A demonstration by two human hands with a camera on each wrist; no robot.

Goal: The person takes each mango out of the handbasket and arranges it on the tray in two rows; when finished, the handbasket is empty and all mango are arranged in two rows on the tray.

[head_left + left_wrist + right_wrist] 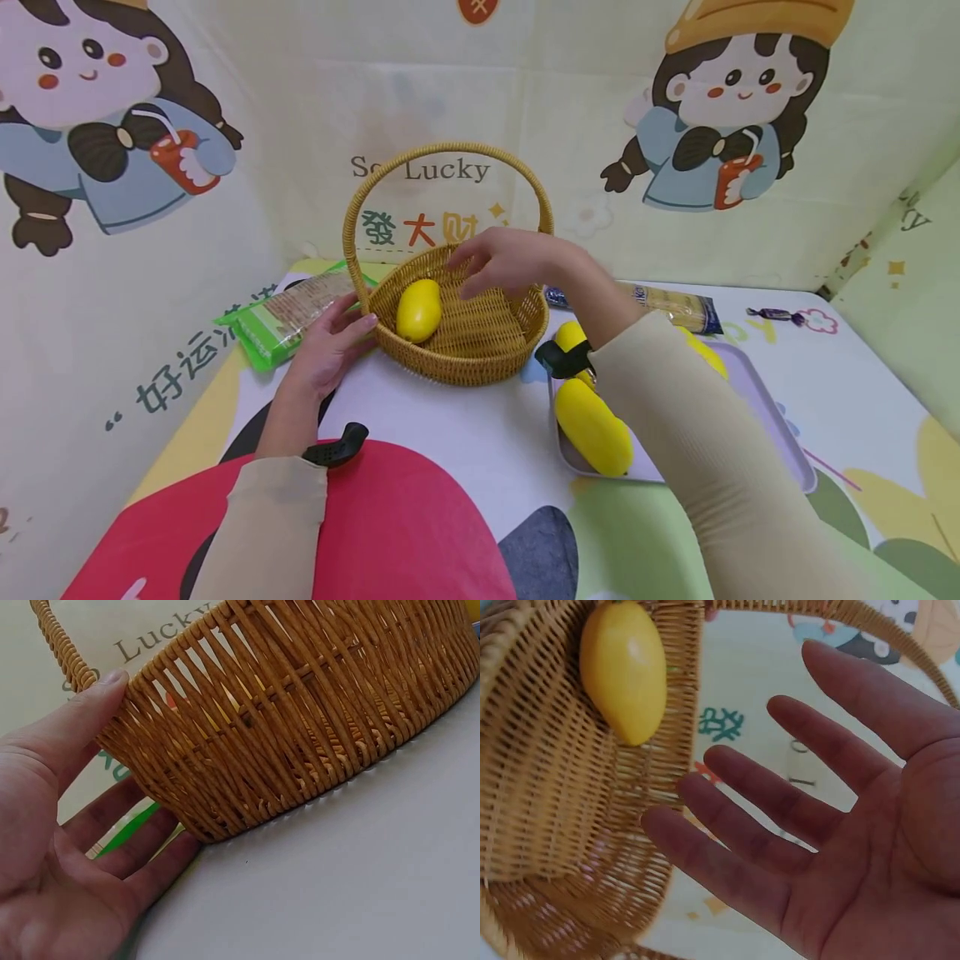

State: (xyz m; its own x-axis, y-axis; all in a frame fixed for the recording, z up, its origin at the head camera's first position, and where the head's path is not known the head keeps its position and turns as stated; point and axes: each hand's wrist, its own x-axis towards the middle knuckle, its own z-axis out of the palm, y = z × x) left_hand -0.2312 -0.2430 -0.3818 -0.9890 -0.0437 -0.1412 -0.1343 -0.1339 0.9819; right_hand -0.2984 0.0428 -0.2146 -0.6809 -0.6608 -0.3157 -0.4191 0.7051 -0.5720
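A woven wicker basket (pixel 465 367) with a tall arched handle stands on the table, and one yellow mango (pixel 419 311) lies in its left part. My left hand (pixel 327 346) grips the basket's left end at the foot of the handle. In the left wrist view its thumb (pixel 94 701) lies at the rim while the other fingers reach along the outer wall. Over the basket's right half hovers my right hand (pixel 513 260), holding nothing. Its fingers are spread apart in the right wrist view, with the mango (pixel 626 671) beyond them in the basket.
Right of the basket, a lilac tray (pixel 765 417) carries several yellow mangoes (pixel 592 427), partly hidden by my right sleeve. A green bag (pixel 288 317) lies left of the basket. Behind the tray are a blue-ended clear packet (pixel 675 308) and a small purple-wrapped candy (pixel 776 315).
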